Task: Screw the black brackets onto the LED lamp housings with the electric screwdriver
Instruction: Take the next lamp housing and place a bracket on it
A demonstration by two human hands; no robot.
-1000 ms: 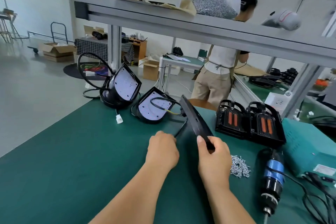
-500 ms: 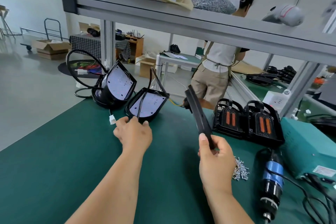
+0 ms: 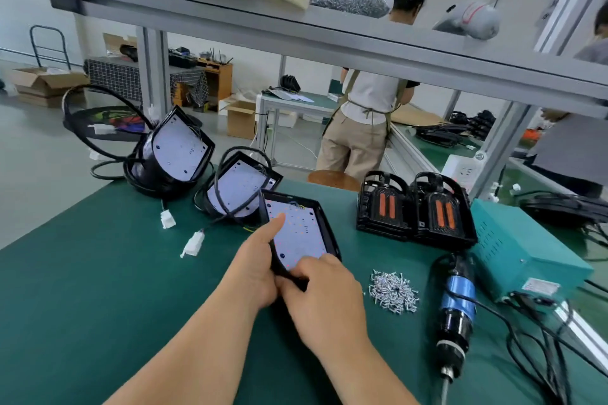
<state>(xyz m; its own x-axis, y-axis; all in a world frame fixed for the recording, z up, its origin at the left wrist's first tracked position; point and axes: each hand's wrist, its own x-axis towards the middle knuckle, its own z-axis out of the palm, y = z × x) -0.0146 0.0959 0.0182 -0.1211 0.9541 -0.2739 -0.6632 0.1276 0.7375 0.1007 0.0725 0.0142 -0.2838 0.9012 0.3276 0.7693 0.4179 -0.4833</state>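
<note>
On the green desk (image 3: 82,289), both hands grip a lamp housing (image 3: 297,233) at centre: left hand (image 3: 260,263) closed on its left edge, right hand (image 3: 324,299) on its near edge. Teal power box (image 3: 523,250) far right, finished housings (image 3: 416,207) behind, electric screwdriver (image 3: 455,309) right, screw pile (image 3: 393,289) between.

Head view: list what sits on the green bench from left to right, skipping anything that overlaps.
Leftmost lamp housing → white connector → lamp housing held in both hands → screw pile → electric screwdriver → teal power box.
</note>
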